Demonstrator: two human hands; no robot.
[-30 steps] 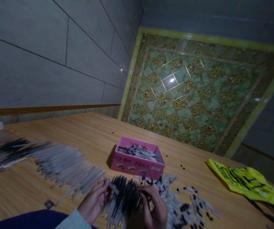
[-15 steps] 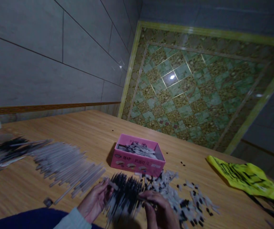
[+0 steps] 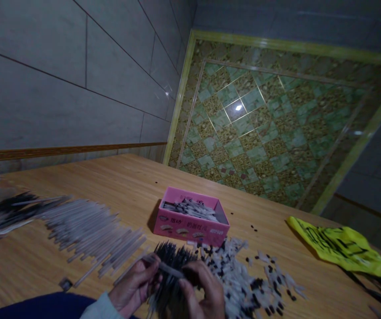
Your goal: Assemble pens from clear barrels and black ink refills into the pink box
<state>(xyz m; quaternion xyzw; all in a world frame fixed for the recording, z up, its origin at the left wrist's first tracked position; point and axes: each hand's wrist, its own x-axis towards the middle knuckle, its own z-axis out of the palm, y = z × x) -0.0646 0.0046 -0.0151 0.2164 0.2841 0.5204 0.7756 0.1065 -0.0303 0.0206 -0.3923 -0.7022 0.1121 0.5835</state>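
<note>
My left hand (image 3: 138, 282) is closed in a pinch on one end of a slim, pale translucent tube (image 3: 169, 269). At the tube's other end, the fingers of my right hand (image 3: 204, 289) are pinched together; any small part between them is hidden. Beneath and behind both hands lies a bundle of thin black-and-clear sticks (image 3: 173, 252), partly covered by them. To the right spreads a pile of small whitish translucent pieces (image 3: 232, 270) mixed with little black plugs (image 3: 257, 283). A pink box (image 3: 190, 227) just beyond the bundle holds many white pieces with dark ends.
Rows of long clear tubes (image 3: 91, 226) lie to the left, with dark sticks (image 3: 14, 210) farther left. A small dark-and-clear square object (image 3: 66, 284) is near the front edge. A yellow bag (image 3: 340, 243) lies at right on the wooden table (image 3: 120, 177).
My right hand has moved left and slightly up, to the tube's end. The tube now spans between both hands. A clear tube shows beside my left hand.
</note>
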